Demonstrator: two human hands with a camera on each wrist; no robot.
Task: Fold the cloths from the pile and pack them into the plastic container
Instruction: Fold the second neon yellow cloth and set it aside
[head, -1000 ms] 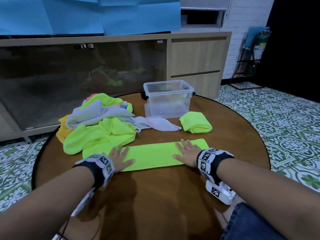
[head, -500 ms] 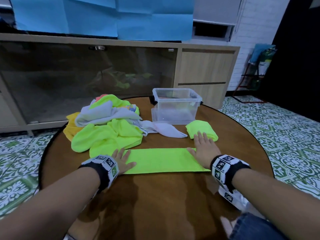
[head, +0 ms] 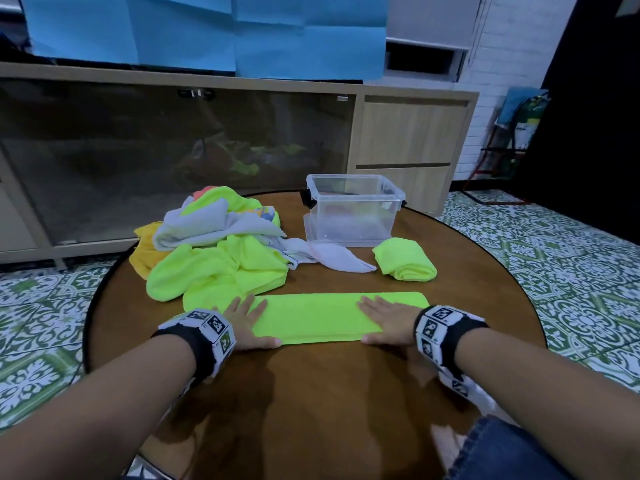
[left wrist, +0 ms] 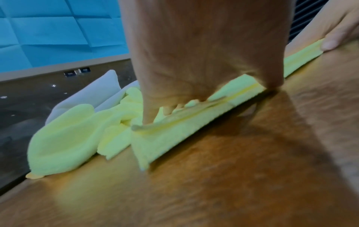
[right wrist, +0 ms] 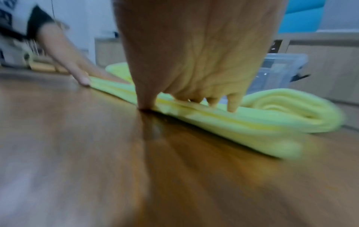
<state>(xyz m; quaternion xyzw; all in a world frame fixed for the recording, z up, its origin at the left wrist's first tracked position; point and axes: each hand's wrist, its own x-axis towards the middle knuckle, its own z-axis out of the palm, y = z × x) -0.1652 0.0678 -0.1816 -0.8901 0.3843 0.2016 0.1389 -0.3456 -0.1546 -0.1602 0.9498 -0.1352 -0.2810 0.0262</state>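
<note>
Surface: round, brown wood, dark rim; bare wood lies between the strip and the near edge, and to the right of the rolled cloth.
Pile: loose yellow-green, white and orange cloths, far left, one fold touching the strip's left end.
Container: clear plastic, open top, far centre, well apart from both hands.
Strip: yellow-green cloth folded long and flat, lying crosswise near the middle.
Rolled cloth: yellow-green, just right of the container's near corner.
Left hand: grip apart, fingers straight, palm flat on the strip's left end.
Right hand: grip apart, fingers flat on the right end.
Left wrist view alone shows the layered fold edge under the left hand's fingers.
Right wrist view, blurred, alone shows the thumb tip on bare wood beside the strip's near edge.
</note>
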